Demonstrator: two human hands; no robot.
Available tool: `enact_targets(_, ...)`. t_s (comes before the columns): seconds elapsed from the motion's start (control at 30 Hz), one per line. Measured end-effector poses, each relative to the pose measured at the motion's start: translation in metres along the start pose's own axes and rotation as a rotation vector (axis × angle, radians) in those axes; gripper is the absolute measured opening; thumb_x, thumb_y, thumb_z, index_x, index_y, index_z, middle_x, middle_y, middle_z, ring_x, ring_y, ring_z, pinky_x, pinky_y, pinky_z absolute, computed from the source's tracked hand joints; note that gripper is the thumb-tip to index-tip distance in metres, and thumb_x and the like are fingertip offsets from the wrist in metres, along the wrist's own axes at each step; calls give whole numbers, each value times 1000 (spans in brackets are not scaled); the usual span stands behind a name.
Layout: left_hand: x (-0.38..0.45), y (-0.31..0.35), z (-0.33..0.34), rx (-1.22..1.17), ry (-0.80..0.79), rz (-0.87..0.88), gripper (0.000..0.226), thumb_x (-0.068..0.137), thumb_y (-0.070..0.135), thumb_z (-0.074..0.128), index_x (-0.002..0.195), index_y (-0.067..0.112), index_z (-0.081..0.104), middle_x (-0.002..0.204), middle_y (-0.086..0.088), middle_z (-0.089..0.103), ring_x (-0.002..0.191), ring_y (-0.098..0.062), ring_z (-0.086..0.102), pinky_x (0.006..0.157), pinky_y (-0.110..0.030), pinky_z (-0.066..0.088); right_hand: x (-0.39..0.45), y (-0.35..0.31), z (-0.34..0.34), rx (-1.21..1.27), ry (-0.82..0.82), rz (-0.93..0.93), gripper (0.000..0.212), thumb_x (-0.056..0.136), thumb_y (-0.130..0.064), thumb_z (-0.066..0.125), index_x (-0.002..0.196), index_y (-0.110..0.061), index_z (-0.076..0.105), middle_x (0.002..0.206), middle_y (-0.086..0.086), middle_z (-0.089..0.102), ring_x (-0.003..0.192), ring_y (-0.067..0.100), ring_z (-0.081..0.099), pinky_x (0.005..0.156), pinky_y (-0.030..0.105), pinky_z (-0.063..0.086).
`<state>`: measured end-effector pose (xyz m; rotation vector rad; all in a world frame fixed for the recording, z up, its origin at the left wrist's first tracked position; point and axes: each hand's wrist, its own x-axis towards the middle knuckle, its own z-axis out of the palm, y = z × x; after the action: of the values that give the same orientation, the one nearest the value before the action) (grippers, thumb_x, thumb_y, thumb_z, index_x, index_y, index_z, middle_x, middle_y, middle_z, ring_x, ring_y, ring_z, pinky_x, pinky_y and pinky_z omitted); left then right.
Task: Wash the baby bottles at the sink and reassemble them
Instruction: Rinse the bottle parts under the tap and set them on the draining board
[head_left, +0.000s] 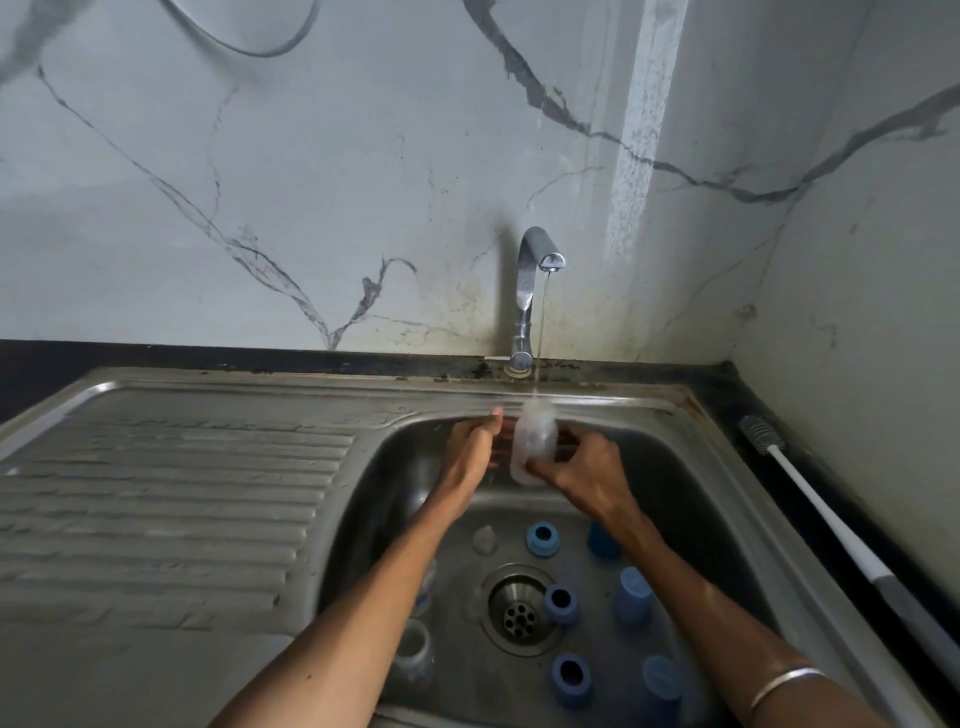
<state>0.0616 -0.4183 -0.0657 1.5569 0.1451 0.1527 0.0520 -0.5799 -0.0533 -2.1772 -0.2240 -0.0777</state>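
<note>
A clear baby bottle (531, 441) stands upright under the thin stream from the tap (535, 270), over the steel sink (727, 499). My right hand (576, 467) grips the bottle's lower part from the right. My left hand (475, 441) lies against the bottle's left side with its fingers straight. On the sink floor lie several blue rings and caps (561, 603), a clear teat (484, 540) and two more clear bottles (413, 654) by my left forearm.
The drain (519, 613) sits in the middle of the sink floor. A ribbed draining board (156, 509) stretches to the left. A long white-handled bottle brush (810, 499) lies on the dark counter at the right, close to the wall.
</note>
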Motion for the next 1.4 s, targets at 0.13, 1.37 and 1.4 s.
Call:
enact_targets(0.13,1,0,1,-7,2,-9,34,104,35,50,103,11,74,97,-6,77,92,-24,73,84,-39,58,0,-2,0,-4,-41,10,58,73,-24,83,124,-19,57,120,0,64,100,7,61,82,18,50)
enact_targets(1.37,3,2,-4,58,-28,37,36,99,46,53,99,17,76,96,1,77,96,-18,70,89,-37,52,-5,-5,-5,-58,-185,34,57,74,-20,82,126,-17,57,118,-5,61,101,5,56,73,11,40)
enact_targets(1.4,2,2,-4,74,-43,50,37,96,50,55,99,20,77,97,3,77,98,-18,70,92,-39,52,-4,-5,-6,-25,-159,37,57,75,-20,82,126,-17,57,115,-7,60,98,3,55,69,10,40)
